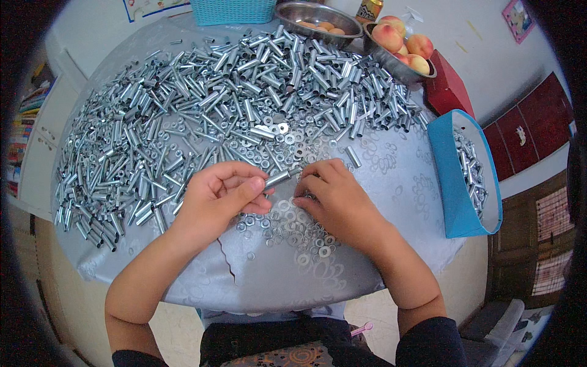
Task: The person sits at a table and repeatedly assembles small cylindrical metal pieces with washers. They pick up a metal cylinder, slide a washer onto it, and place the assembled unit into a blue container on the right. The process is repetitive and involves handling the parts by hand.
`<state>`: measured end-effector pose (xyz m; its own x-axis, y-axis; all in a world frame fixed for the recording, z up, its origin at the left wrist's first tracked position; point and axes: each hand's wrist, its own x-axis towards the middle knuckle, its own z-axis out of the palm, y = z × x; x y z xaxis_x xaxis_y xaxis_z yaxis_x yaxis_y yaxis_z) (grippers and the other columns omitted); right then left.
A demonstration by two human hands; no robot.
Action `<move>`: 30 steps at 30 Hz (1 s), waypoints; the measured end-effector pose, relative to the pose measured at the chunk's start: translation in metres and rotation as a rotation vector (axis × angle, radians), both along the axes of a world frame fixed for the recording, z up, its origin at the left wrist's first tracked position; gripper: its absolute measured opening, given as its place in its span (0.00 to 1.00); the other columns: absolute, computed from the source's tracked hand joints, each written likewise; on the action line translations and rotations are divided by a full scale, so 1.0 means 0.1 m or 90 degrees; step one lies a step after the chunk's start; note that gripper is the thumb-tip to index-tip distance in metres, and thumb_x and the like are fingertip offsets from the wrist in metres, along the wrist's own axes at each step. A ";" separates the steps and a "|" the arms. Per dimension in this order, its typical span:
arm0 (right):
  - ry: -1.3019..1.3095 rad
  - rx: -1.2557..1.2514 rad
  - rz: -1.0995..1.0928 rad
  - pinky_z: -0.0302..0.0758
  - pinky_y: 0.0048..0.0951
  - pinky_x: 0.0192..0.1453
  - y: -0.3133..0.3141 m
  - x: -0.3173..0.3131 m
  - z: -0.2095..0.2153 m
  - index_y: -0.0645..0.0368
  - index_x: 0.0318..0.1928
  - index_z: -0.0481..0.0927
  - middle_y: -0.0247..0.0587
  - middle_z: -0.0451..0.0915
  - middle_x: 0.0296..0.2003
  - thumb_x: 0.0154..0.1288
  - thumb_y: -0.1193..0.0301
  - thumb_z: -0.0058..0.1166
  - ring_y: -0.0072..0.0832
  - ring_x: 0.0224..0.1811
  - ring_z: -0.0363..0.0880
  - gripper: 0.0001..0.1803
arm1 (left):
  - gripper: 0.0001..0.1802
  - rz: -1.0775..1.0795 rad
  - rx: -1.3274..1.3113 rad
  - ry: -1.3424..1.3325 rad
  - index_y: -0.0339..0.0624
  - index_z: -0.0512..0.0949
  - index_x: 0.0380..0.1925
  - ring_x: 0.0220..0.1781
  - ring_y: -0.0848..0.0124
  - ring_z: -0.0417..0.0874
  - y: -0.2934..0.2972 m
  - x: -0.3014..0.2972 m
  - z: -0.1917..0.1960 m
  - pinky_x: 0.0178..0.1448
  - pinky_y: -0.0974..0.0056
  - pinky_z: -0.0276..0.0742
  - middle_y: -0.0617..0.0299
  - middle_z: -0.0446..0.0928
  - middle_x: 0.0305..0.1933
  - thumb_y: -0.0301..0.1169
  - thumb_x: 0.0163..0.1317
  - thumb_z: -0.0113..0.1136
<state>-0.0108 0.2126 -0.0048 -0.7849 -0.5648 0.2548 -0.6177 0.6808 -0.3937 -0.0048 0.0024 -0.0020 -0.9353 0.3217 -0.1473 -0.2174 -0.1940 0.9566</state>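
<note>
My left hand (223,199) pinches a shiny metal sleeve anchor (278,178) between thumb and fingers, its thin threaded end pointing right. Close by that end, my right hand (336,194) is closed, its fingers curled and the fingertips low over the washers; whatever they grip is hidden. Flat washers and nuts (306,232) lie scattered beneath and between both hands. Beyond them spreads a wide heap of loose metal sleeves and bolts (244,67).
A blue fabric bin (445,183) holding metal anchors stands at the table's right edge. Along the back are a turquoise basket (232,12), a steel bowl (287,13) of eggs, a bowl (397,68) of peaches, a can (369,11) and a red box (449,88). The tablecloth (202,281) is silvery.
</note>
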 end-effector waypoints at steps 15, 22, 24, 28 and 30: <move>0.039 0.007 -0.010 0.70 0.33 0.40 0.09 -0.06 0.04 0.60 0.29 0.76 0.40 0.74 0.30 0.44 0.73 0.60 0.38 0.35 0.72 0.09 | 0.11 0.001 -0.003 0.002 0.34 0.72 0.40 0.31 0.72 0.79 0.00 -0.02 -0.05 0.37 0.70 0.78 0.54 0.77 0.34 0.29 0.60 0.52; -0.129 -0.313 -0.063 0.70 0.27 0.34 0.00 0.01 0.16 0.60 0.30 0.75 0.39 0.75 0.28 0.49 0.75 0.59 0.28 0.30 0.74 0.07 | 0.10 -0.016 -0.003 0.007 0.31 0.72 0.39 0.33 0.71 0.80 -0.01 -0.01 -0.02 0.38 0.70 0.78 0.54 0.77 0.33 0.27 0.59 0.53; -0.198 -0.419 -0.099 0.71 0.24 0.34 0.01 0.02 0.14 0.61 0.32 0.75 0.38 0.77 0.29 0.51 0.77 0.58 0.23 0.30 0.75 0.07 | 0.11 -0.035 -0.002 0.003 0.29 0.71 0.39 0.34 0.70 0.80 -0.01 -0.01 -0.01 0.39 0.70 0.78 0.54 0.76 0.34 0.26 0.59 0.53; -0.303 -0.512 -0.062 0.71 0.22 0.39 -0.02 0.03 0.17 0.64 0.34 0.75 0.37 0.77 0.31 0.53 0.79 0.56 0.20 0.34 0.75 0.06 | 0.11 -0.065 -0.001 0.001 0.29 0.71 0.39 0.35 0.70 0.80 -0.02 0.00 0.00 0.40 0.70 0.78 0.54 0.76 0.34 0.26 0.59 0.53; -0.334 -0.519 -0.067 0.72 0.22 0.41 -0.02 0.03 0.20 0.66 0.34 0.75 0.37 0.77 0.31 0.54 0.79 0.55 0.21 0.35 0.75 0.06 | 0.11 -0.069 0.009 0.004 0.29 0.71 0.39 0.34 0.70 0.80 -0.02 0.00 -0.01 0.40 0.70 0.78 0.54 0.76 0.34 0.26 0.59 0.53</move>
